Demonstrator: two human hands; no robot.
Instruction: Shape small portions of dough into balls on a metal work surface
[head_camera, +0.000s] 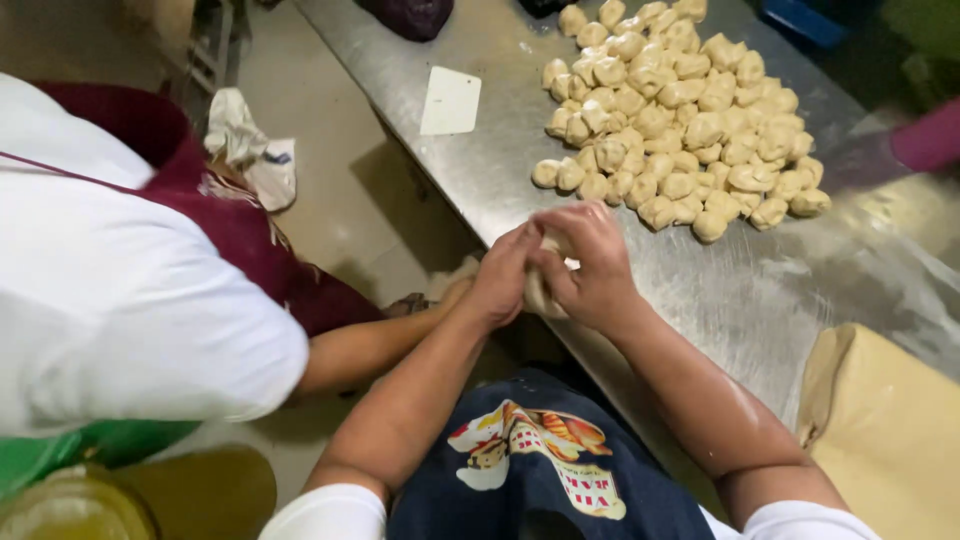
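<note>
Both my hands are closed around one pale lump of dough (541, 292) at the near edge of the steel table (760, 300). My left hand (500, 275) grips it from the left. My right hand (590, 262) wraps it from the right and above, hiding most of the lump. Just beyond my hands lies a heap of several small dough pieces (680, 120).
A large slab of dough (885, 425) lies at the near right. A white plastic scraper (450, 100) rests on the table at the far left. Another person in a white shirt and maroon apron (130, 270) stands at my left, an arm (370, 345) reaching under the table edge.
</note>
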